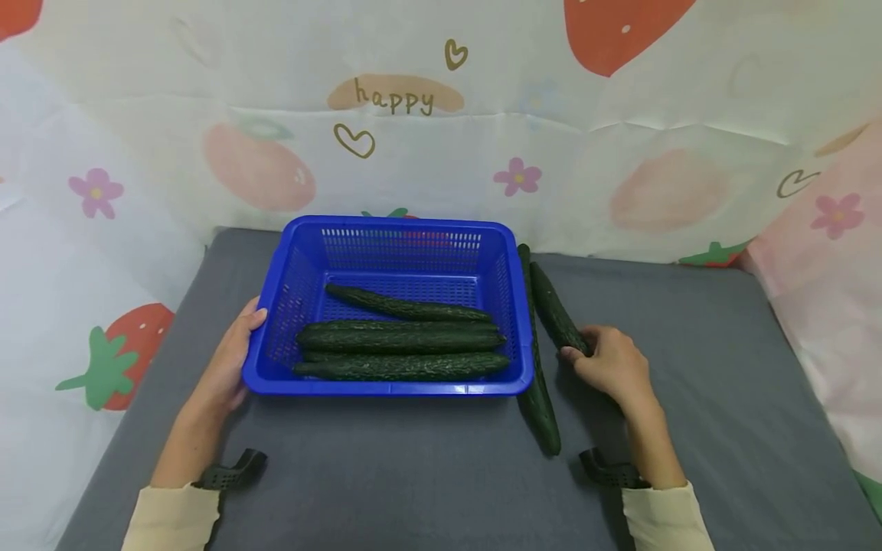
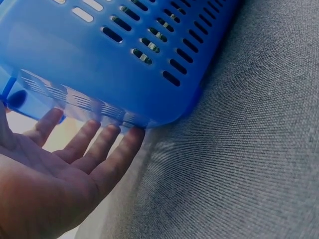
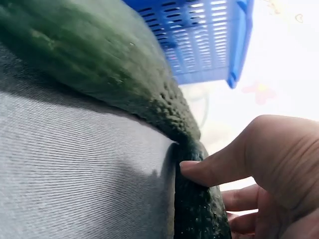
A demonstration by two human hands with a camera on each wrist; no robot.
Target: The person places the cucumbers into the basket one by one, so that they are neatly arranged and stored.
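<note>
A blue plastic basket (image 1: 389, 388) holds several dark green cucumbers (image 1: 403, 367) lying crosswise. My left hand (image 1: 230, 352) holds its left end, the thumb over the rim and the fingertips (image 2: 130, 137) against the outer wall in the left wrist view. To the basket's right, my right hand (image 1: 613, 367) pinches the near end of a cucumber (image 1: 553, 306) between thumb and fingers. That cucumber slants away toward the back. Between it and the basket lies another long cucumber (image 1: 540, 405), which looms large and close in the right wrist view.
A grey cloth (image 1: 386, 474) covers the table. Behind it hangs a pale printed curtain (image 1: 427, 168) with strawberries, flowers and hearts, reaching down to the table's back edge close behind the basket. Dark straps (image 1: 234, 471) sit on both wrists.
</note>
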